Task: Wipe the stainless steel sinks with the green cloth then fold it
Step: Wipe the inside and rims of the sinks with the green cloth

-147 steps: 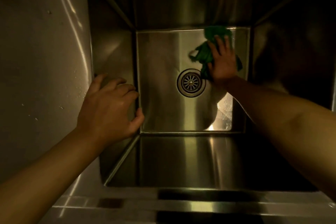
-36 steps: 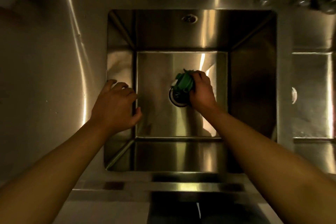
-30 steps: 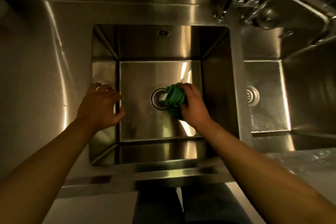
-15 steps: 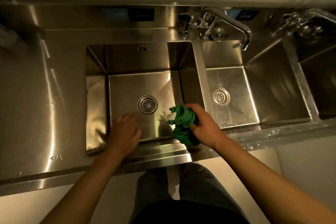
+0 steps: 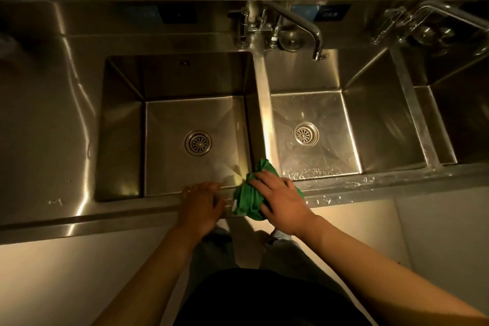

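Moved since half a second back: green cloth (image 5: 250, 193) is up out of the left sink (image 5: 121, 124) and now sits bunched on the front rim of the bench (image 5: 79, 216), right where the divider (image 5: 264, 114) between the two basins meets it; both hands came up to the rim with it
Right hand: right hand (image 5: 280, 200) lies flat on top of the cloth, fingers spread and pressing down, so more of a pin than a grab
Left hand: left hand (image 5: 202, 205) rests palm down on the rim just left of the cloth, fingers loosely open, holding nothing; it's a bit blurred so can't say if it touches the fabric
Cloth vs hands: mostly under the right palm, with a green tip poking out past the fingertips toward the divider and a wad showing between the two hands
Step in hand: looks like wiping the rim on the way over, or else the start of the fold, hard to call
Middle sink: middle sink (image 5: 381, 124) has water beads along its near edge and looks unwiped to me
Next move, my guess: slide the cloth right and down into that basin; if folding comes first, it needs shaking flat and the left hand pinching a corner
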